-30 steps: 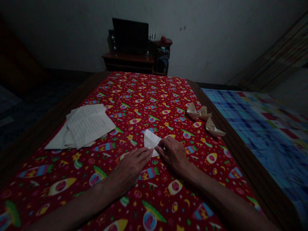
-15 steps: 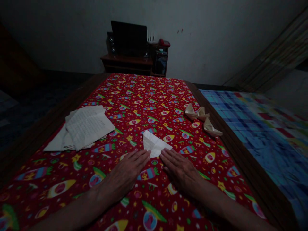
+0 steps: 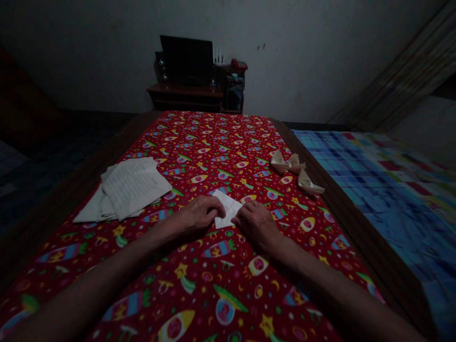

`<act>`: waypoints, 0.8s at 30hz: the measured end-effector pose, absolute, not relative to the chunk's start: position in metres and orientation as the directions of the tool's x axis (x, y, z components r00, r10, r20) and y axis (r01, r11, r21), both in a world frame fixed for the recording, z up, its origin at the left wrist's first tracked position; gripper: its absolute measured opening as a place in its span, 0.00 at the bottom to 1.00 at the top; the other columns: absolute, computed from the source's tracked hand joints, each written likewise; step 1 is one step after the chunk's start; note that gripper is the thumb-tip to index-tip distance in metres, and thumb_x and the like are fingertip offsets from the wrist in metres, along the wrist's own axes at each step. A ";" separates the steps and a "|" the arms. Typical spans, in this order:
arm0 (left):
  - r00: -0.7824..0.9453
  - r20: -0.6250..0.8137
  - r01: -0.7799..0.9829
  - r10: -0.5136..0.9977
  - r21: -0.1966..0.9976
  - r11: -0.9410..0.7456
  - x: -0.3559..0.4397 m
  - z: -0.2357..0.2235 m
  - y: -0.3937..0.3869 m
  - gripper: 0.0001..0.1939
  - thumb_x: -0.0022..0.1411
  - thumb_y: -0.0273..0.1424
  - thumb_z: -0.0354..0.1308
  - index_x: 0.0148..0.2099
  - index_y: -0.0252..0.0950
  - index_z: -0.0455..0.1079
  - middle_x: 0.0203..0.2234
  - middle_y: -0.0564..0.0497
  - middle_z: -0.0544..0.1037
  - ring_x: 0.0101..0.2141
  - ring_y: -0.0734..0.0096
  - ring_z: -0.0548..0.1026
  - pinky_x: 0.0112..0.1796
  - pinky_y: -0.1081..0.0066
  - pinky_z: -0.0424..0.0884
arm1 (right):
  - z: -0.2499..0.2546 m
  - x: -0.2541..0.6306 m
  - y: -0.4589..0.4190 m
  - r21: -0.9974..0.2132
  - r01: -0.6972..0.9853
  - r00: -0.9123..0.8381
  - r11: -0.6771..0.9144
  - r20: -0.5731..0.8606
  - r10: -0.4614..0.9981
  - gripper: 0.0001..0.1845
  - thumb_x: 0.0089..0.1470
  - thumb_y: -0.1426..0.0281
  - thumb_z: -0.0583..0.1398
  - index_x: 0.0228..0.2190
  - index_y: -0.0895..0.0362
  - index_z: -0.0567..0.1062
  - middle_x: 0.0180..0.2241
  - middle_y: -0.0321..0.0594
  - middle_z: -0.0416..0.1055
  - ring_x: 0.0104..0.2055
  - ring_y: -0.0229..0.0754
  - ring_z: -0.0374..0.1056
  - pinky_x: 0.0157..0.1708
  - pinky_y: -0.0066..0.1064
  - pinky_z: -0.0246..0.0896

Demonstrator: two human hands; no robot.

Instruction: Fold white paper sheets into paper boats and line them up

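A small folded sheet of white paper (image 3: 227, 209) lies on the red patterned cloth (image 3: 213, 142) between my hands. My left hand (image 3: 201, 212) has its fingers curled and pressed on the paper's left side. On its right side, my right hand (image 3: 257, 223) pinches the edge with fingers bent and thumb close to the forefinger. To the right stand several folded paper boats (image 3: 310, 184), close together near the cloth's edge. A loose stack of written paper sheets (image 3: 137, 187) lies to the left.
The cloth covers a table with dark wooden edges (image 3: 320, 209). At the far end a monitor (image 3: 186, 61) with speakers stands on a wooden desk (image 3: 185, 92), beside a red telephone (image 3: 238, 64). A bed with a blue checked sheet (image 3: 370, 190) adjoins on the right.
Both hands lay flat along the paper's lower edge half a second ago. Now their fingers are curled at its left and right sides. The view has shifted slightly.
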State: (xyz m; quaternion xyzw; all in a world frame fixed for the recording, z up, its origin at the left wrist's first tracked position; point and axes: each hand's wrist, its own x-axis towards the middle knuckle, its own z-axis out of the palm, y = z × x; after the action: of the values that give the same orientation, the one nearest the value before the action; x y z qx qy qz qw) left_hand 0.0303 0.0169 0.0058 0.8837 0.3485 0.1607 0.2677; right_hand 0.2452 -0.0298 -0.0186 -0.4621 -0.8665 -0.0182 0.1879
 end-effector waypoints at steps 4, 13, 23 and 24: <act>0.739 0.138 0.530 0.659 0.484 -0.696 0.033 -0.002 0.046 0.11 0.58 0.27 0.54 0.44 0.34 0.71 0.38 0.48 0.75 0.39 0.68 0.72 0.41 0.70 0.68 | -0.017 0.246 -0.029 -0.229 0.842 -0.411 0.488 0.315 0.856 0.09 0.57 0.62 0.56 0.32 0.56 0.69 0.34 0.41 0.66 0.36 0.42 0.59 0.34 0.32 0.55; 0.783 0.201 0.470 0.589 0.430 -0.771 0.025 -0.009 0.057 0.21 0.59 0.32 0.57 0.55 0.38 0.64 0.50 0.45 0.68 0.51 0.63 0.65 0.51 0.62 0.63 | -0.010 0.249 -0.041 -0.205 0.896 -0.315 0.394 0.333 0.889 0.14 0.57 0.60 0.54 0.40 0.57 0.67 0.37 0.47 0.64 0.39 0.48 0.58 0.37 0.37 0.57; 0.782 0.165 0.491 0.601 0.431 -0.757 0.027 -0.001 0.057 0.18 0.58 0.31 0.58 0.52 0.39 0.66 0.43 0.47 0.67 0.45 0.64 0.65 0.47 0.65 0.64 | -0.017 0.252 -0.040 -0.225 0.887 -0.324 0.404 0.322 0.889 0.18 0.58 0.58 0.53 0.43 0.59 0.65 0.38 0.49 0.65 0.40 0.48 0.59 0.37 0.37 0.58; 0.782 0.163 0.493 0.602 0.430 -0.756 0.027 -0.001 0.058 0.18 0.58 0.31 0.58 0.51 0.39 0.66 0.42 0.48 0.67 0.45 0.65 0.65 0.46 0.66 0.64 | -0.017 0.252 -0.040 -0.240 0.883 -0.320 0.404 0.324 0.890 0.18 0.58 0.58 0.53 0.44 0.59 0.65 0.38 0.48 0.65 0.40 0.48 0.59 0.37 0.36 0.58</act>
State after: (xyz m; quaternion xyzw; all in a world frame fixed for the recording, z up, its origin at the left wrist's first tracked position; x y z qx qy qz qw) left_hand 0.0266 0.0582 -0.0011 0.9255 0.2959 0.1471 0.1854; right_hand 0.2524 -0.0396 -0.0169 -0.5456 -0.8123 0.0094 0.2057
